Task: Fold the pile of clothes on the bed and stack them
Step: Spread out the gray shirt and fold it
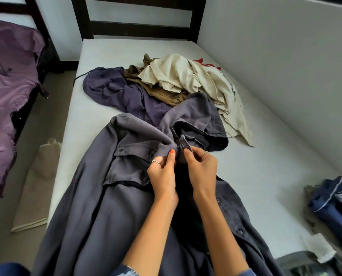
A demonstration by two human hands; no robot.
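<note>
Grey shirt (98,206) between pinching hands

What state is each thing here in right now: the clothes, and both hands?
Grey shirt: spread on the mattress, front open, collar being snapped.
Left hand: pinching the collar edge.
Right hand: pinching the snap tab.
Purple garment: crumpled, unfolded.
Brown garment: crumpled in the pile.
Cream garment: crumpled on top of the pile.
Navy clothes: folded, at the bed's right edge.
</note>
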